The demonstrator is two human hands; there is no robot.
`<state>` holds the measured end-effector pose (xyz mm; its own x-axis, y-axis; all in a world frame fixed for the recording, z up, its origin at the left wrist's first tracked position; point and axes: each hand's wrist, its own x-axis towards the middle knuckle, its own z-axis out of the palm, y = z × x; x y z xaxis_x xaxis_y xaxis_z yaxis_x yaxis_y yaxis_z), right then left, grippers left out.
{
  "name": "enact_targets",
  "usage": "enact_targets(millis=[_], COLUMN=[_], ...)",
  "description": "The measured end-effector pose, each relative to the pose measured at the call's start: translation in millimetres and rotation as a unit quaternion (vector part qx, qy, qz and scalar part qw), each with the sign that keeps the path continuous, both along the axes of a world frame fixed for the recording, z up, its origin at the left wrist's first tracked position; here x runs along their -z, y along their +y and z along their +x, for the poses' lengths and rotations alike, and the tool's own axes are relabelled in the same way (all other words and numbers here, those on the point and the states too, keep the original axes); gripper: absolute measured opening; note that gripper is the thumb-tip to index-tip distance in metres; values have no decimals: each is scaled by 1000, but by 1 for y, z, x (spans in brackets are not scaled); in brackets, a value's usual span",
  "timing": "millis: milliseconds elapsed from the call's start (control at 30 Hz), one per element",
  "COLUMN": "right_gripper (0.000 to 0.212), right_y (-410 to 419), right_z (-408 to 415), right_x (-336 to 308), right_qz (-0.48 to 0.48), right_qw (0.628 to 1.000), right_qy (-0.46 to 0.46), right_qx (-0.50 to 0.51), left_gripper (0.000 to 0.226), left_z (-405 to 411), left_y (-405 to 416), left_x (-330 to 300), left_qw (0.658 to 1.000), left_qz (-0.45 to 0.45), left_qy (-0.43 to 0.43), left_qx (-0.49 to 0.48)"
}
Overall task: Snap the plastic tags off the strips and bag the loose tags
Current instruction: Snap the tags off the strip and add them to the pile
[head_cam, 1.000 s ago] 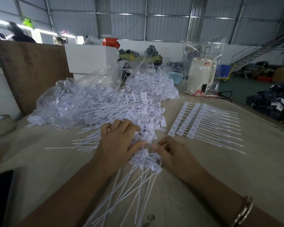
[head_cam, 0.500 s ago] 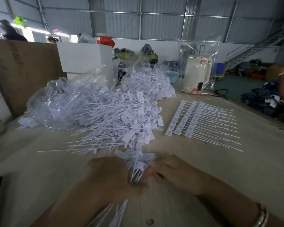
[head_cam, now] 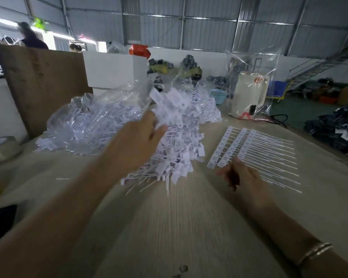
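White plastic loose tags, blurred bunch, gripped in raised left hand above tag heap. Right hand loosely curled, holding nothing, beside uncut white tag strips on wooden table.

left hand motion-blurred, grip on tag bunch unclear, roll of tape cut off at 9 o'clock edge, right hand fingertips soft

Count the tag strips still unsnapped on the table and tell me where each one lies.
3, side by side ahead of the right hand: left strip, middle strip, right strip, tails pointing right. More may be buried in the loose pile.
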<state>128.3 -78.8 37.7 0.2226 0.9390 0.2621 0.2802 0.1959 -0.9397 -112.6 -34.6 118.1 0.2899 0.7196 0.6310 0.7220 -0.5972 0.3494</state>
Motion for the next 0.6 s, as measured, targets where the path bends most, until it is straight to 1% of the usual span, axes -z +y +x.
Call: enact_targets(millis=[67,133,200,267,300,333,400,500,533,600], right_gripper=[56,57,58,60,61,61,60,58,57,55], right_y=[3,5,6,7,8,8,10,12,13,14], right_z=[-1,-1,0,1,2,2,3,1,2,4], right_x=[1,3,4,6,7,8,10,10,10,11], right_qz=[-8,-11,-8,-5,-3,-1,0,1,3,12], right_qw=[1000,1000,1000,999,999,999,999,1000,1000,999], right_qy=[-13,-10,-15,-29,-35,-40,-46,-27,-20,6], right_qx=[-3,-6,-9,-16,-20,-25,-28,-8,7,44], left_gripper=[26,35,42,50,55,60,73,91,90,75], left_z=[-4,-7,-6,-4,-5,-6,-9,-5,1,14], left_y=[37,75,103,120,124,125,119,91,77,46], left_x=[-23,-33,-26,-11,-5,-2,-3,-14,-15,-8], left_qw=[997,987,970,936,922,916,918,920,928,962], left_qz=[12,-12,-78,-171,-207,-226,-221,-185,-164,-69], left_qy=[24,82,165,253,273,272,246,252,248,210], left_qx=[-69,-134,-160,-172,-180,-191,-221,-238,-223,-157])
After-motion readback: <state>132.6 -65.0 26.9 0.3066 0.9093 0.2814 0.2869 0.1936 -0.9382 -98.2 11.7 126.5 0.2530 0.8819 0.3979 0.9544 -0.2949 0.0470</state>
